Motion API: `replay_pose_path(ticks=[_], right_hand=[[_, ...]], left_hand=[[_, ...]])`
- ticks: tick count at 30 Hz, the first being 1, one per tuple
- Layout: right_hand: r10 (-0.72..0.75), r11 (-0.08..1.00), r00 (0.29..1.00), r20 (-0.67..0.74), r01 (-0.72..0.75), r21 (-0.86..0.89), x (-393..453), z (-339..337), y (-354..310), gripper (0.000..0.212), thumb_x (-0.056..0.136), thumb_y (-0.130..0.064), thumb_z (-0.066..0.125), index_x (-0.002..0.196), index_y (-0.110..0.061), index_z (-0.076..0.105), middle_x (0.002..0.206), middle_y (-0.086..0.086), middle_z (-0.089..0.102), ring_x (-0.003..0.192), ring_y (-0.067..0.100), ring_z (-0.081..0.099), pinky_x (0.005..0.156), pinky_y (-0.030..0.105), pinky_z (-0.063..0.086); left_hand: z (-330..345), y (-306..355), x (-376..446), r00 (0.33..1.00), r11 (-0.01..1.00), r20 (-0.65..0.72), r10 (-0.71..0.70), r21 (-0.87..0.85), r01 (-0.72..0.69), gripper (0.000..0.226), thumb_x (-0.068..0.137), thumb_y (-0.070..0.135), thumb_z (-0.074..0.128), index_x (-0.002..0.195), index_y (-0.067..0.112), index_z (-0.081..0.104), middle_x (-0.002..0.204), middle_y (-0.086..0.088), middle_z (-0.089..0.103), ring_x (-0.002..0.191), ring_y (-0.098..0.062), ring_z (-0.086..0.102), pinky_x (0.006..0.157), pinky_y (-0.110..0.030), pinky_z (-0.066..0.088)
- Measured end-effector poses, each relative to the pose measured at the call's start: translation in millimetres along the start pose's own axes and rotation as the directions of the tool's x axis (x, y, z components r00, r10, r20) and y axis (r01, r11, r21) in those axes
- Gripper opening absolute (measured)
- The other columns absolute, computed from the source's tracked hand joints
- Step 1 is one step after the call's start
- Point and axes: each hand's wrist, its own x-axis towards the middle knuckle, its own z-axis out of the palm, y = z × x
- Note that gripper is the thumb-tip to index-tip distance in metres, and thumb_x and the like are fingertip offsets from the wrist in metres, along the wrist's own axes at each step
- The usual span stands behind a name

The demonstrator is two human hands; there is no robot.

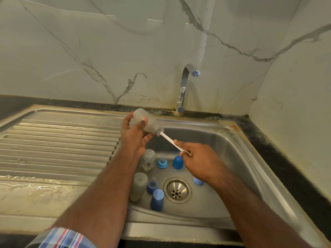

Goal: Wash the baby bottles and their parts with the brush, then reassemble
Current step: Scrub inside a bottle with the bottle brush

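My left hand (134, 136) grips a cloudy clear baby bottle (141, 120) held sideways over the sink's left rim, its mouth toward the right. My right hand (197, 158) holds the white handle of a bottle brush (167, 137); the grey bristles sit at the bottle's mouth. In the steel sink (223, 158) lie two more clear bottles (148, 159) (138, 186), two blue nipple rings (162, 162) (152, 185), two blue caps (177, 162) (157, 199), and a blue part (198, 181) partly hidden under my right wrist.
A chrome tap (184, 90) rises behind the sink, with no water running. The ribbed steel draining board (57, 140) lies to the left, wet near its front. The drain strainer (177, 189) is in the basin's middle. Dark countertop (268, 140) and marble walls close the right corner.
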Motion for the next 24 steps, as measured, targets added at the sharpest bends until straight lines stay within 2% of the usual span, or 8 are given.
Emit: replay_pose_path(ticks=[2,4,8,10,12,15,19,24], right_hand=[[-0.036,0.99,0.999,-0.021,0.033,-0.134,5.4,9.0,-2.7,0.047,0.106,-0.028,0.041,0.151,-0.043,0.037,0.102,0.0,0.06,0.082,0.014,0.057,0.073,0.029,0.049],[-0.016,0.988,0.999,-0.031,0.011,-0.156,12.0,12.8,-4.0,0.049,0.106,-0.028,0.04,0.153,-0.042,0.032,0.109,0.003,0.06,0.089,0.017,0.056,0.079,0.033,0.05],[0.071,0.989,0.996,0.053,-0.077,0.129,7.3,10.3,-3.7,0.045,0.106,-0.03,0.044,0.149,-0.044,0.04,0.093,-0.003,0.063,0.07,0.013,0.058,0.069,0.034,0.057],[0.094,0.96,0.986,0.135,-0.125,0.249,-0.6,6.7,-5.7,0.044,0.107,-0.029,0.042,0.148,-0.044,0.04,0.082,-0.002,0.061,0.059,0.012,0.057,0.054,0.028,0.052],[0.094,0.908,0.972,0.216,-0.173,0.381,-5.9,3.9,-5.7,0.044,0.107,-0.026,0.042,0.148,-0.042,0.041,0.078,0.004,0.061,0.05,0.012,0.056,0.045,0.025,0.047],[0.096,0.843,0.968,0.231,-0.203,0.499,-4.7,3.2,-5.7,0.044,0.107,-0.021,0.042,0.147,-0.038,0.044,0.074,0.007,0.059,0.046,0.012,0.054,0.044,0.027,0.047],[0.134,0.787,0.97,0.205,-0.23,0.573,4.9,9.5,-11.8,0.044,0.107,-0.02,0.042,0.149,-0.034,0.043,0.075,0.009,0.059,0.045,0.012,0.052,0.044,0.026,0.047],[0.173,0.616,0.96,0.219,-0.279,0.737,4.2,4.1,-9.4,0.042,0.105,-0.016,0.049,0.145,-0.028,0.051,0.072,0.01,0.061,0.045,0.014,0.051,0.04,0.025,0.043]], left_hand=[[5.3,-6.2,-5.5,0.998,0.997,0.053,-0.038,0.066,0.034,0.054,0.093,0.001,0.068,0.138,0.026,0.052,0.134,-0.014,0.051,0.109,-0.039,0.065,0.064,-0.041,0.063],[10.0,-10.4,-9.5,0.994,0.993,0.09,-0.06,0.111,0.049,0.054,0.093,0.002,0.069,0.137,0.027,0.053,0.136,-0.015,0.05,0.11,-0.04,0.065,0.069,-0.044,0.064],[7.9,-6.2,-6.1,0.998,0.997,0.052,-0.043,0.062,0.04,0.053,0.091,0.0,0.07,0.135,0.026,0.055,0.137,-0.015,0.048,0.115,-0.042,0.062,0.067,-0.045,0.063],[5.1,-4.6,-3.5,0.999,0.998,0.021,-0.031,0.047,0.03,0.053,0.091,-0.001,0.069,0.134,0.026,0.056,0.138,-0.014,0.048,0.116,-0.041,0.061,0.067,-0.046,0.063],[2.6,-2.1,-0.3,1.0,1.0,-0.021,-0.01,-0.003,0.01,0.052,0.092,-0.001,0.068,0.135,0.025,0.054,0.139,-0.015,0.049,0.114,-0.04,0.062,0.068,-0.046,0.064],[0.2,0.9,2.4,1.0,0.999,-0.029,-0.011,-0.049,0.009,0.05,0.094,0.0,0.066,0.135,0.026,0.051,0.138,-0.016,0.051,0.109,-0.038,0.064,0.068,-0.045,0.064],[5.7,-9.4,-3.0,0.997,0.996,0.041,-0.069,0.054,0.066,0.053,0.093,0.001,0.068,0.136,0.028,0.051,0.137,-0.017,0.05,0.112,-0.042,0.064,0.069,-0.046,0.064],[4.8,-8.9,-2.4,0.996,0.998,0.052,-0.068,0.021,0.067,0.053,0.093,0.001,0.067,0.138,0.023,0.05,0.135,-0.017,0.052,0.112,-0.042,0.065,0.068,-0.047,0.063]])
